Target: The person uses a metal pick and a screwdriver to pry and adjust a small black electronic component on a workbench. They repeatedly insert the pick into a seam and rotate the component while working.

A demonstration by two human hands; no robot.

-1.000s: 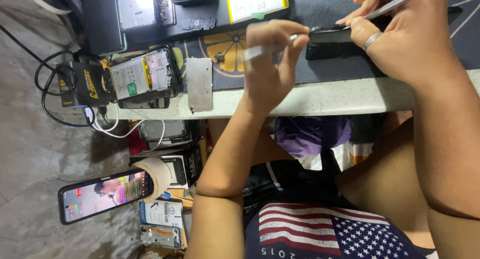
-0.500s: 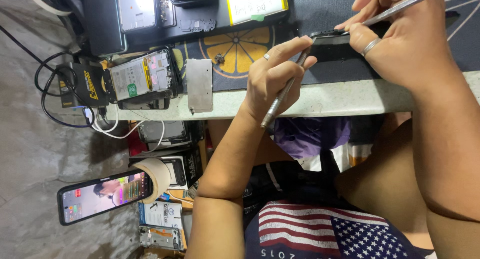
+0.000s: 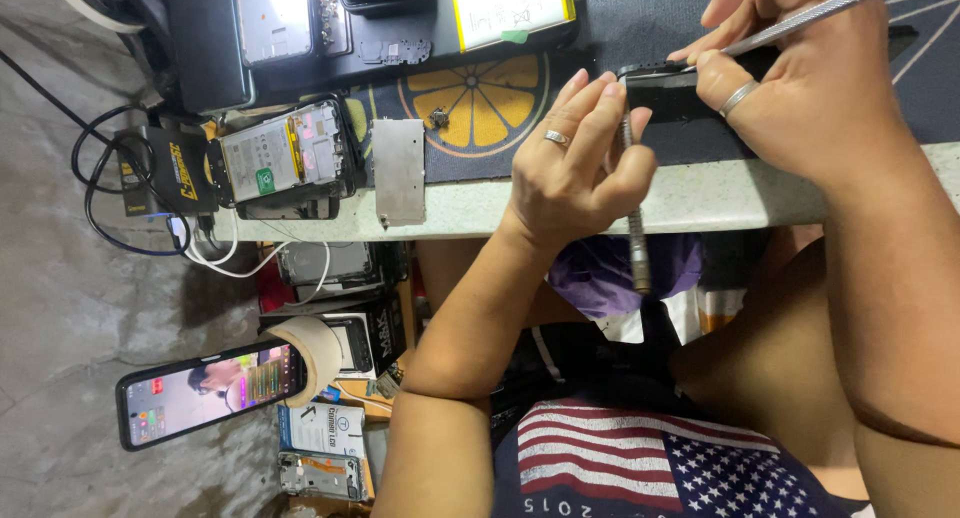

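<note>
A dark phone body [image 3: 668, 90] is lying on the black work mat [image 3: 640, 18] near the edge of the pale counter [image 3: 700, 193]. The left hand [image 3: 580, 163] is closing its fingers on a slim metal screwdriver [image 3: 634, 218], tip meeting the phone's end. The right hand [image 3: 810, 88] is pinching metal tweezers [image 3: 810, 16] while its fingertips are pressing on the phone's far side. To the side, an opened phone [image 3: 285, 158] and a grey metal plate [image 3: 398, 170] are sitting on the counter; a lit smartphone [image 3: 205, 393] is showing video below
</note>
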